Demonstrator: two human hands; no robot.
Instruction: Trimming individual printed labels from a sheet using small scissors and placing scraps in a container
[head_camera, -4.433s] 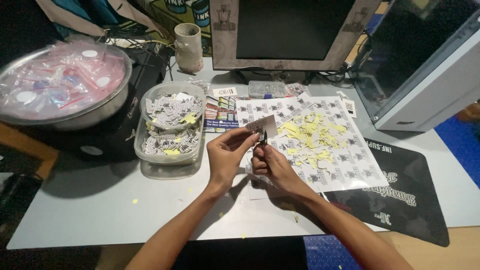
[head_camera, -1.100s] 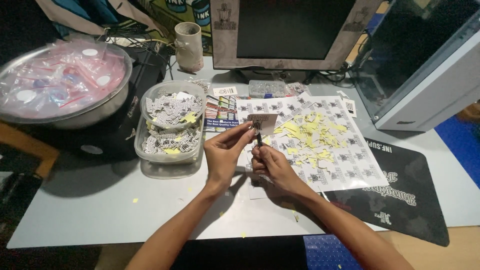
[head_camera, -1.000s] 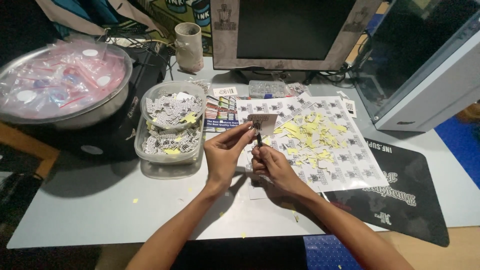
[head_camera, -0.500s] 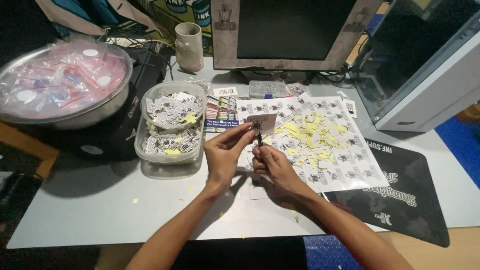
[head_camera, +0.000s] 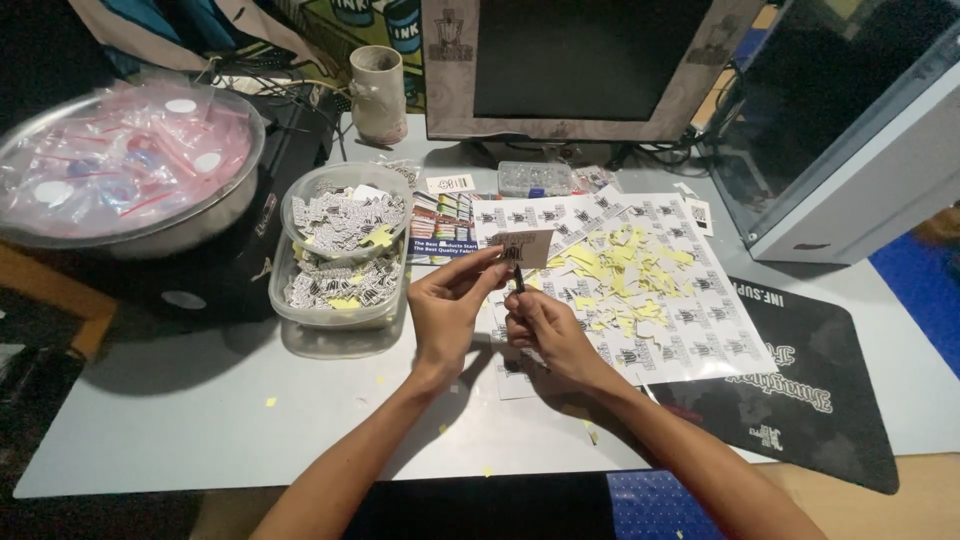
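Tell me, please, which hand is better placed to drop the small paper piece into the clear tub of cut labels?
Left, probably. The left hand pinches the paper piece and lies nearer the tub; the right hand holds a thin dark tool.

Dim room, with light falling from above onto my desk. My arms cast soft shadows; the corners go dark and bend slightly.

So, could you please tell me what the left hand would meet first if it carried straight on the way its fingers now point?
Probably the small pale card that the left hand already pinches; beyond it, the white printed sheet strewn with yellow paper scraps, though depth is unclear.
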